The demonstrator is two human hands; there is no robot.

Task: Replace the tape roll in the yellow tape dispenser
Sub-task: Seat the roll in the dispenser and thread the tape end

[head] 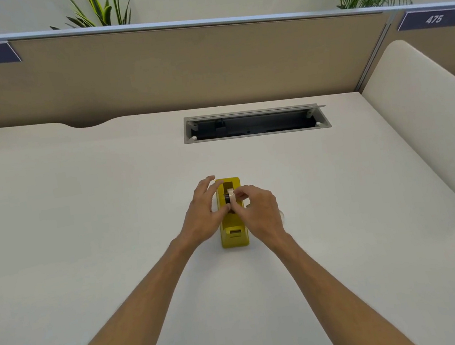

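A yellow tape dispenser (234, 233) stands on the white desk (82, 220), lengthwise toward me. A pale tape roll (231, 194) with a black core sits upright in its slot. My right hand (257, 211) pinches the roll from the right with thumb and fingers. My left hand (204, 211) is on the dispenser's left side, its thumb against the roll and its other fingers spread above the far end. A second clear tape roll (282, 215) peeks out behind my right hand, mostly hidden.
An open cable tray (256, 123) is sunk into the desk farther back. A beige partition (163, 70) closes the far edge, with plants behind it. A rounded cream divider (430, 116) stands at the right.
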